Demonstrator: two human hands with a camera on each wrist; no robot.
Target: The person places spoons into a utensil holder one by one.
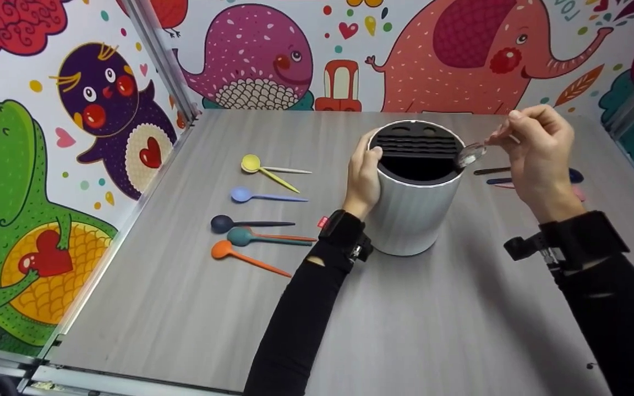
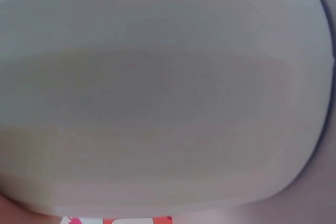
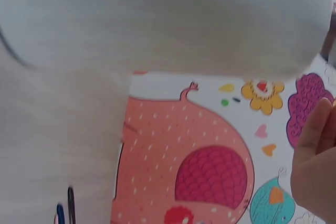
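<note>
A white cylindrical holder point(image 1: 413, 214) with a black slotted top point(image 1: 416, 144) stands upright on the table. My left hand point(image 1: 364, 179) grips its left side near the rim, thumb at the top edge; in the left wrist view the holder's pale wall point(image 2: 168, 87) fills nearly everything. Between the fingertips of my right hand point(image 1: 542, 157) is a clear spoon, its bowl point(image 1: 470, 155) angled down and overlapping the holder's right rim. The right wrist view catches part of the right hand point(image 3: 315, 166) at its edge, beside the holder's wall point(image 3: 168, 19).
Left of the holder lie several spoons, among them yellow point(image 1: 251, 163), periwinkle point(image 1: 241, 194), navy point(image 1: 222, 223), teal point(image 1: 240, 236) and orange point(image 1: 222, 249). More utensils, one with a dark blue end point(image 1: 575, 176), lie partly hidden behind the right hand. Cartoon-printed walls point(image 1: 350, 60) border the grey table point(image 1: 185, 330).
</note>
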